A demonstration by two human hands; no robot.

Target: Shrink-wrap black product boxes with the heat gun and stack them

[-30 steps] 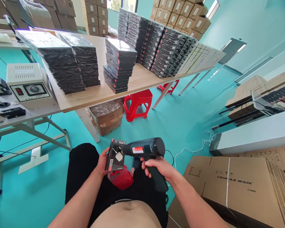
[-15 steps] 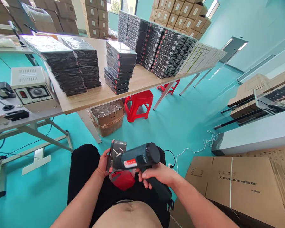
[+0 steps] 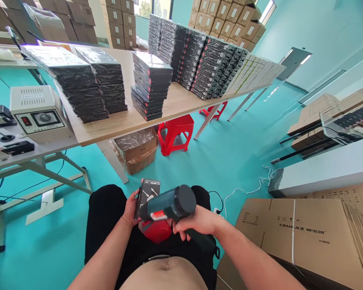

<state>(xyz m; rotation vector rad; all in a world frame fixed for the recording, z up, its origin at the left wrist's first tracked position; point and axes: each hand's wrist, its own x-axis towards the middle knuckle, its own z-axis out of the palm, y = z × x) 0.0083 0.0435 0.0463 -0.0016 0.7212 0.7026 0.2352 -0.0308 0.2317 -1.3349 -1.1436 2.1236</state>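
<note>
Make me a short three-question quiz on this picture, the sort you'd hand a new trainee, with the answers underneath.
1. Which hand holds the gun-shaped tool?

2. True or false: in the picture, the pale unit with a dial stands to the left of the stacked black boxes.

3. The left hand is holding:
a) a pair of scissors
b) a small black box
c) a drinking cup

Key:
1. The right hand.
2. True.
3. b
</note>
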